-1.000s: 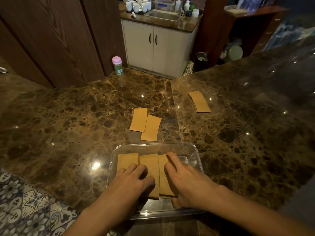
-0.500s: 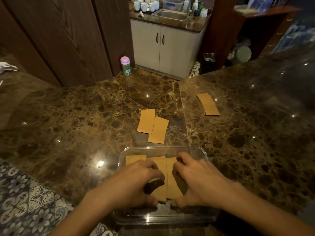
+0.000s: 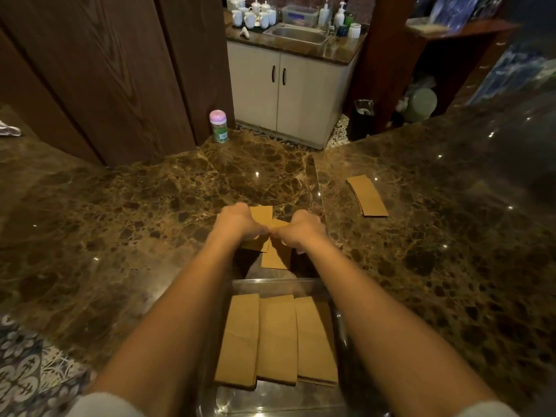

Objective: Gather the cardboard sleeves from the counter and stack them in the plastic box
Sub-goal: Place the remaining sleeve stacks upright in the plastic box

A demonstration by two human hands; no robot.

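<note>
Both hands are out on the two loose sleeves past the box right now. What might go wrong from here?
1. The two loose sleeves overlap; the left hand and right hand may slide them apart on the glossy counter rather than lifting both.
2. Both forearms cross over the plastic box; pulling back low could nudge it or disturb the three sleeve stacks inside.
3. The far stack might be overlooked.

pink-lidded jar (image 3: pixel 218 126) on floor | white mugs (image 3: pixel 252 14) by sink (image 3: pixel 297 34) | black bin (image 3: pixel 362 118)
</note>
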